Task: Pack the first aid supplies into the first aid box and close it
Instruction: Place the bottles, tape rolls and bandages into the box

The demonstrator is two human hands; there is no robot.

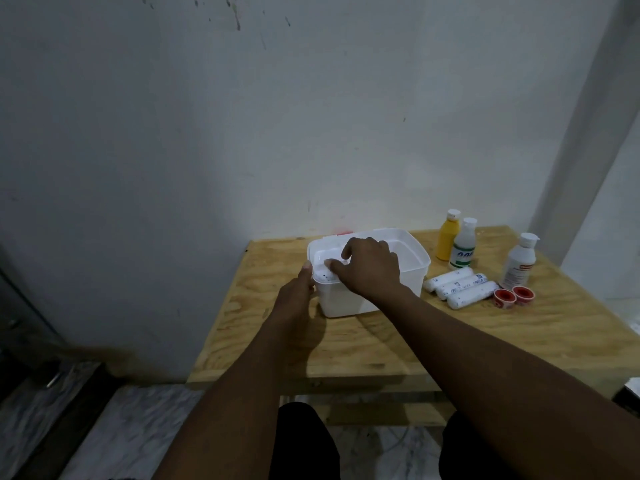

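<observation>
The white plastic first aid box (414, 271) stands open on the wooden table (363, 344). My left hand (298, 292) grips its left end, thumb on the rim. My right hand (372, 268) reaches over the box from the right; its fingertips pinch a white bandage roll (323, 274) with dark print at the box's left end. Right of the box lie three more bandage rolls (460, 287) and two red tape spools (514, 296). Behind them stand a yellow bottle (447, 237), a clear bottle with a green label (464, 245) and a white bottle (519, 263).
The table is pushed against a white wall (311, 116). A bit of red, likely the lid (341, 233), shows behind the box. My knees (304, 441) are under the table's front edge, and marble floor (121, 431) lies to the left.
</observation>
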